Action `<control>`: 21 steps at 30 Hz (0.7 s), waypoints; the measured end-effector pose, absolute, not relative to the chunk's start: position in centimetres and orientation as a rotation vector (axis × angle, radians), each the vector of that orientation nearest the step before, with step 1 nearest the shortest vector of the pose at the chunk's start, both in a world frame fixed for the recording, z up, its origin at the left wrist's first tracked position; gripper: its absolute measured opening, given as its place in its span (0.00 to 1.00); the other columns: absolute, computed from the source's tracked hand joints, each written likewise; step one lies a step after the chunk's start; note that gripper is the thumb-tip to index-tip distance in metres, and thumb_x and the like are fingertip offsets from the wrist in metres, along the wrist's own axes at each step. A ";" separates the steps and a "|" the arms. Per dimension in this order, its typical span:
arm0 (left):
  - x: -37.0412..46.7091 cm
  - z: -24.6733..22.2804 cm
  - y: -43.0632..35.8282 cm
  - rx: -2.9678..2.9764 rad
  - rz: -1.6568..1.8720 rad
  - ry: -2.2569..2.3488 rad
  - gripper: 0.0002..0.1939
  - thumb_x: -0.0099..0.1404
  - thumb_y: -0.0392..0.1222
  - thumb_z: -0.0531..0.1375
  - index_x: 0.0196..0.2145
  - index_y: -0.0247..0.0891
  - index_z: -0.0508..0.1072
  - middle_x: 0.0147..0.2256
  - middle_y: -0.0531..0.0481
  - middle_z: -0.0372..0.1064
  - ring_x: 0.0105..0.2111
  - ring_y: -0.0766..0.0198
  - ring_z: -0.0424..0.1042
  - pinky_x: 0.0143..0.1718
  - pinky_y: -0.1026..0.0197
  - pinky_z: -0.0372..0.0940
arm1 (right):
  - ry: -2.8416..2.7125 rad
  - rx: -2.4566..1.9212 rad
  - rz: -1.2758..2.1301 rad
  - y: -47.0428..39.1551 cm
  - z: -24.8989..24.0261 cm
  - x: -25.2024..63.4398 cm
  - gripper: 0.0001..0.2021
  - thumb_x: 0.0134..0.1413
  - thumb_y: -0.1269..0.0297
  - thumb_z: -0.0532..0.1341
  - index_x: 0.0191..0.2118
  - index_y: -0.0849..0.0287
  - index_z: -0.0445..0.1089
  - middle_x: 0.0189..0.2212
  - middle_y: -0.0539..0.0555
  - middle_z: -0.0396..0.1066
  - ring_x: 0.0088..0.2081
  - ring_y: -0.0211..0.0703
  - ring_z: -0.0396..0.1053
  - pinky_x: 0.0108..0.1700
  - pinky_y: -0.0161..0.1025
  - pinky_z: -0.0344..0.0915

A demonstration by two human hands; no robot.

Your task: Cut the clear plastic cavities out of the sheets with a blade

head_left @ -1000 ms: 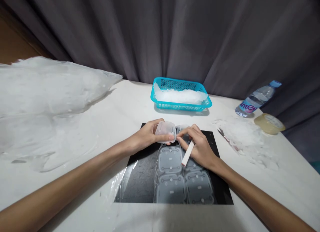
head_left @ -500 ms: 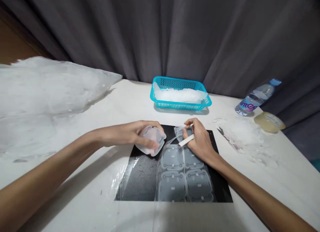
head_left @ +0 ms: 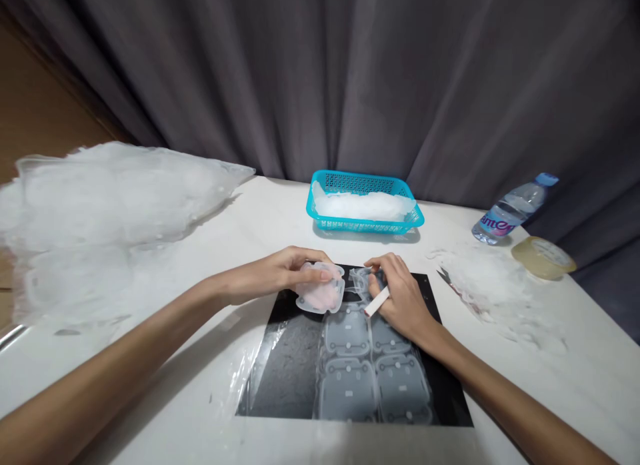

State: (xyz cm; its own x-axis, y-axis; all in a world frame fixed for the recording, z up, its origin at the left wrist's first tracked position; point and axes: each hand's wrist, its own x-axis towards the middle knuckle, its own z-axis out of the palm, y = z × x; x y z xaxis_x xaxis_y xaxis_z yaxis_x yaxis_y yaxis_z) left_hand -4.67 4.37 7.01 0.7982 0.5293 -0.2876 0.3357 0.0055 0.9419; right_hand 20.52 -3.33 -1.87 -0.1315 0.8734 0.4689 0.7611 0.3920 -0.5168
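- A dark pleated curtain (head_left: pixel 280 78) hangs behind a white worktop (head_left: pixel 270 218), on which a black mat (head_left: pixel 285 371) lies in front of the person.
- On the mat lies a sheet of clear panels (head_left: pixel 349 388), with a rounded clear piece (head_left: pixel 320 299) held over the mat's far edge, left of the sheet.
- The step in hand looks like parting pieces from the sheet and tidying their edges. To do it well, I would steady the sheet near the join, draw film away along the outline, and hold each piece by its rim so that it does not bend.
- The slim white stick (head_left: pixel 377 302) has a tip too small to make out; if it is a blade, best angle it away from the left thumb.
- Left hand (head_left: pixel 306 275): the thumb presses across the piece's face, the other fingers mostly hidden behind it, so the piece is pinched between them.
- Right hand (head_left: pixel 399 297): fingers curled, the stick gripped among them, thumb and forefinger at the sheet's far end beside crumpled film (head_left: pixel 357 285); whether they pinch it firmly, I cannot tell.
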 end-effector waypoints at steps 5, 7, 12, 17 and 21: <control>-4.4 7.1 5.4 1.654 0.440 0.809 0.20 0.73 0.56 0.61 0.48 0.35 0.78 0.37 0.48 0.75 0.32 0.66 0.68 0.31 0.66 0.59 | -1.893 -1.345 0.180 -3.3 -1.9 20.3 0.08 0.67 0.72 0.55 0.45 0.56 0.70 0.40 0.57 0.71 0.44 0.52 0.69 0.47 0.49 0.68; -4.0 7.3 5.4 1.656 0.519 0.819 0.20 0.72 0.56 0.61 0.48 0.36 0.77 0.37 0.48 0.74 0.32 0.66 0.67 0.31 0.66 0.59 | -1.843 -1.256 0.199 -3.5 -1.7 20.3 0.07 0.70 0.69 0.56 0.46 0.56 0.71 0.40 0.56 0.71 0.44 0.50 0.69 0.47 0.47 0.67; -2.3 7.4 3.4 1.777 0.584 0.782 0.17 0.72 0.54 0.62 0.41 0.35 0.77 0.36 0.49 0.73 0.33 0.65 0.67 0.34 0.64 0.61 | -1.754 -1.055 0.182 -4.2 -1.1 20.4 0.10 0.72 0.64 0.56 0.54 0.56 0.69 0.38 0.54 0.71 0.38 0.46 0.67 0.41 0.44 0.66; -1.5 6.4 2.2 1.756 0.528 0.749 0.16 0.73 0.55 0.60 0.42 0.37 0.73 0.30 0.54 0.69 0.28 0.67 0.63 0.31 0.65 0.58 | -1.839 -0.955 0.090 -4.3 -0.8 20.2 0.09 0.67 0.65 0.64 0.51 0.55 0.69 0.33 0.52 0.72 0.35 0.46 0.69 0.37 0.43 0.66; -1.4 5.6 2.2 1.681 0.498 0.706 0.15 0.74 0.54 0.59 0.45 0.38 0.70 0.31 0.54 0.70 0.30 0.66 0.65 0.33 0.64 0.59 | -1.817 -0.919 -0.003 -4.2 -1.0 20.0 0.06 0.66 0.73 0.62 0.45 0.56 0.70 0.29 0.51 0.72 0.31 0.43 0.68 0.36 0.42 0.65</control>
